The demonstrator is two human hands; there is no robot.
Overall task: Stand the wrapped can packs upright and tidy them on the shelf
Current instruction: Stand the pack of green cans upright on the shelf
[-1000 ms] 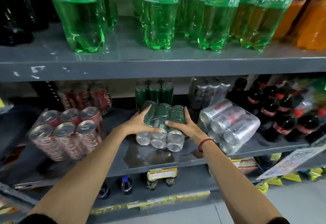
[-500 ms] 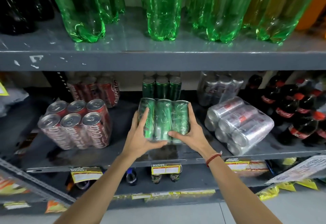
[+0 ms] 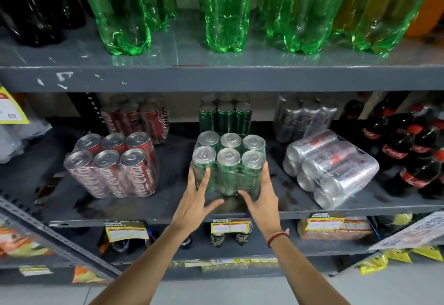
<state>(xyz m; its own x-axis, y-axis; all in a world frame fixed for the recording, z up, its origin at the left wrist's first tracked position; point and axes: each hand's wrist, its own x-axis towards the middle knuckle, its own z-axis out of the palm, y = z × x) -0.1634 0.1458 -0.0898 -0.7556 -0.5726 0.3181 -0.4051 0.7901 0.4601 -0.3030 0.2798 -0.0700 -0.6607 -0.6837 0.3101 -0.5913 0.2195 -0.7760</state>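
Observation:
A shrink-wrapped pack of green cans [image 3: 228,160] stands upright, lids up, at the front middle of the grey shelf [image 3: 168,213]. My left hand [image 3: 195,199] presses its left side and my right hand [image 3: 260,196] its right side, both gripping it. To the left stands an upright wrapped pack of red cola cans [image 3: 113,165]. To the right a wrapped pack of silver cans [image 3: 329,168] lies on its side, can ends facing front-left.
Behind stand further red [image 3: 137,117], green [image 3: 225,115] and silver [image 3: 302,117] wrapped packs. Small cola bottles [image 3: 408,151] fill the shelf's right end. Large green bottles [image 3: 225,11] line the shelf above. Price tags [image 3: 230,225] hang on the front edge.
The green pack lay on its side with its can ends toward me; both hands have tipped it up onto its base, and it now stands lids up.

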